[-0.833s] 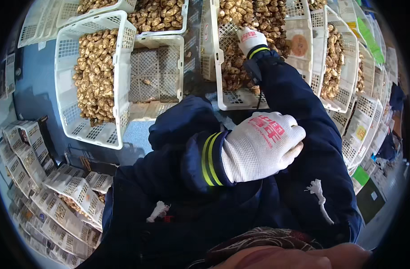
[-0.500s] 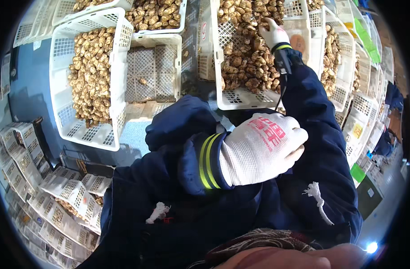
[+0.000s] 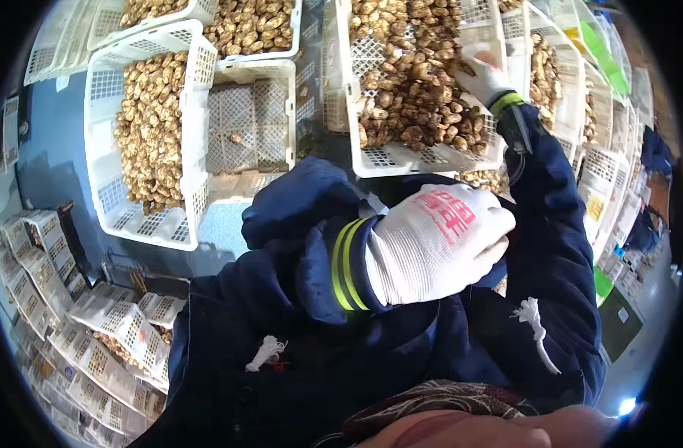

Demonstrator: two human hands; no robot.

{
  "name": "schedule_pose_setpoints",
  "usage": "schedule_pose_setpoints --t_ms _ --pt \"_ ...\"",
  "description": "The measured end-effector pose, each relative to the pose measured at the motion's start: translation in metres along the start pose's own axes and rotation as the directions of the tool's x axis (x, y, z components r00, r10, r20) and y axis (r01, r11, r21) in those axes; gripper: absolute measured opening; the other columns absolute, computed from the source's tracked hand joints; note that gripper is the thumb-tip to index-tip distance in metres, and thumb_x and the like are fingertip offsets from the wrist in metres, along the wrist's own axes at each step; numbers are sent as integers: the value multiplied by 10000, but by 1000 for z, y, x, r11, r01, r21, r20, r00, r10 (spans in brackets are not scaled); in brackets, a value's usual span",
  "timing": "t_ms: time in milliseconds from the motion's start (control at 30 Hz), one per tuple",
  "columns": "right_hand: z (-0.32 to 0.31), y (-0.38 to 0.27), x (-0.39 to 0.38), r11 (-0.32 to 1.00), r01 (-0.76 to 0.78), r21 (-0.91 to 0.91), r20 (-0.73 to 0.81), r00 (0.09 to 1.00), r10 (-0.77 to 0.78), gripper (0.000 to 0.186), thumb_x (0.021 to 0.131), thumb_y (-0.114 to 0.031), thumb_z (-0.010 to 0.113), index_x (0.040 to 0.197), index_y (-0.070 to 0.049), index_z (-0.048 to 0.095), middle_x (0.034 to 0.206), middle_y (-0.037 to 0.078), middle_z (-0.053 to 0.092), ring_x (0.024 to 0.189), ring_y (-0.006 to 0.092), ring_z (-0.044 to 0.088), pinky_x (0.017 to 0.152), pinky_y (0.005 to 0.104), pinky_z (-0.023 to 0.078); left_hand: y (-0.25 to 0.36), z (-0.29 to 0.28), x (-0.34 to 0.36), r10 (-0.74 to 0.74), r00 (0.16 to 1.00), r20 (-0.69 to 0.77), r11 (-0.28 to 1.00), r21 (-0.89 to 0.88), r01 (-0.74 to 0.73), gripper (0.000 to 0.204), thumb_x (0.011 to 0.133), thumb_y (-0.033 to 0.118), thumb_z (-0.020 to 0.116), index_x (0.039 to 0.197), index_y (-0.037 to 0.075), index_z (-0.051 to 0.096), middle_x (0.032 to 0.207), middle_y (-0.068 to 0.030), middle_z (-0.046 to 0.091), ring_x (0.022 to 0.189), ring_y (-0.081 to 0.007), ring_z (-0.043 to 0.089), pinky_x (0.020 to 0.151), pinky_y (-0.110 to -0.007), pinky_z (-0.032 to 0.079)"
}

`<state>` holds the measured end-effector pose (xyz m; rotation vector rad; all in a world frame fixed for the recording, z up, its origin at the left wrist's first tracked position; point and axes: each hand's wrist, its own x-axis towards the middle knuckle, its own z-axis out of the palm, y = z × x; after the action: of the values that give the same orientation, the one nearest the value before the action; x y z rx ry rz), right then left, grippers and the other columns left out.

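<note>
In front of my chest is my left hand (image 3: 440,243), in a white knit glove with red print. Its fingers are curled closed; whatever they hold, if anything, is hidden beneath. My right hand (image 3: 485,81), also gloved, reaches into a white slotted plastic crate (image 3: 390,160) ahead of me. Its bent fingers touch brown, knobby tuber-like lumps (image 3: 412,112) by the crate's right wall. The fingertips are dark and partly lost among the lumps, so what they grip cannot be made out. The lumps lie heaped across the crate, with the slotted bottom showing at the left.
To the left a tilted white crate (image 3: 103,179) holds many paler lumps (image 3: 151,127). Between the crates sits another crate (image 3: 241,123) with one small lump in it. More filled crates (image 3: 547,89) stand along the right, and stacked crates (image 3: 117,321) at the lower left.
My right hand has moved nearer and to the right, along the crate wall. The crate appears shifted slightly left, and lumps beneath show near its front right corner. My left hand stays curled.
</note>
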<state>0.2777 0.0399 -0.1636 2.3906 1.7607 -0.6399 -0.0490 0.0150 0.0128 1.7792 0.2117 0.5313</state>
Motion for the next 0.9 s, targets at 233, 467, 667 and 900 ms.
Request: schedule_pose_setpoints --t_ms 233,467,667,900 --pt "-23 81 -191 915 -404 -9 270 880 391 518 862 -420 625 1225 -52 596 1046 177 684 951 306 669 856 390 516 -1 8 2 46 997 67 999 -4 -45 208 873 164 592 1029 28 591 912 -135 617 839 -302 615 744 -378 490" --pt "-30 23 -114 989 -47 139 -27 998 51 396 903 -279 584 1248 -86 565 1139 195 634 1022 335 632 880 416 502 2 3 2 -44 996 74 998 39 42 207 879 164 580 1023 16 594 923 -134 620 845 -301 620 744 -377 496" --pt "47 -74 46 946 112 -303 87 992 -89 505 920 -459 507 1277 -102 523 1207 147 612 1106 306 593 919 429 485 -4 8 7 -98 993 66 995 -26 100 204 878 159 592 1029 21 595 930 -132 626 855 -304 626 752 -385 511" --pt "66 -92 64 962 83 -261 74 995 -66 489 914 -425 504 1305 -132 517 1209 154 619 1094 323 597 909 418 483 -9 -2 2 -105 994 -19 994 -8 105 206 867 154 617 1034 36 588 920 -119 620 837 -295 626 740 -381 511"
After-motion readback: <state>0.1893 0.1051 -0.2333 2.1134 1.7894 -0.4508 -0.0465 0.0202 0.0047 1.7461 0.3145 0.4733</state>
